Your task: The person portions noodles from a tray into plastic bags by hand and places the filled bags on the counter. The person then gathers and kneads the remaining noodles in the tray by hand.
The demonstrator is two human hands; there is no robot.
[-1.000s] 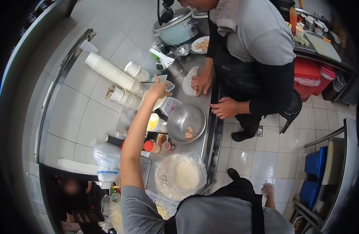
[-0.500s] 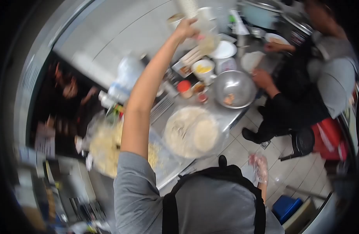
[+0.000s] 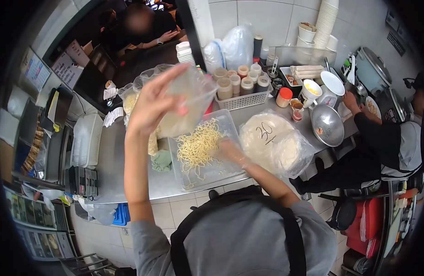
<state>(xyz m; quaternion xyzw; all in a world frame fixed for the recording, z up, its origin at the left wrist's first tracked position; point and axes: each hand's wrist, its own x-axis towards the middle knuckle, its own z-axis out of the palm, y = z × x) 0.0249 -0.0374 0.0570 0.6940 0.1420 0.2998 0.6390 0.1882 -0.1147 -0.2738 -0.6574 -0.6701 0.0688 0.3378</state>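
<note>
My left hand (image 3: 154,103) is raised over the counter, gripping a clear plastic container (image 3: 198,92) by its side. Below it lies a shallow translucent tray (image 3: 228,124) with a heap of yellow noodles (image 3: 198,146). My right hand (image 3: 230,152) is at the right edge of that heap; motion smears its fingers, so its grip is unclear. Beside the tray, to the right, sit clear bags of pale round dough sheets (image 3: 258,138), one marked "30". A green cloth (image 3: 161,160) lies at the tray's left.
A basket of sauce bottles (image 3: 244,100) stands behind the tray. Farther right are a red-lidded jar (image 3: 284,97), a white cup (image 3: 310,92) and a steel bowl (image 3: 327,125). A co-worker (image 3: 377,138) works at the right. A white plastic basket (image 3: 86,140) stands on the left.
My left hand has come back from the stacked cups with the clear container, now above the noodle tray. My right hand has moved from beside my body to the noodles. The view has turned left.
</note>
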